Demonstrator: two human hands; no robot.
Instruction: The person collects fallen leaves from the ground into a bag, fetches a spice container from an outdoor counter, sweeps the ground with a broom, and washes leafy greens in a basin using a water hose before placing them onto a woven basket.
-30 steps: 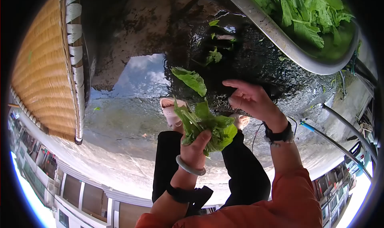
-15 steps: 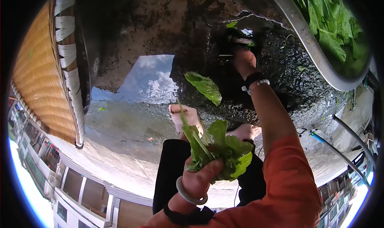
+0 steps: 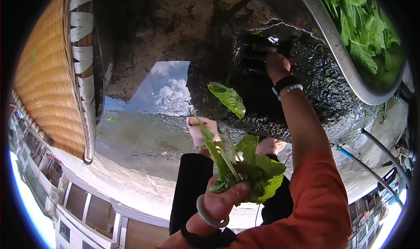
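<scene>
A bunch of leafy greens, stems pointing up and left, is gripped in my left hand, which wears a pale bangle. My right hand, with a beaded bracelet at the wrist, reaches down into a dark wet patch of the ground. Shadow hides its fingers, and a small bright glint shows just beyond them. One loose green leaf lies on the wet ground between my two hands.
At the upper right a metal tub holds leafy greens in water. A woven basket with a white-wrapped rim stands at the left. My foot in a pink slipper is below the leaf. A hose lies at the right.
The greens by my right hand have gone from sight in the dark patch, and that hand is slightly lower in view. My left hand still holds its bunch, shifted a little right and down.
</scene>
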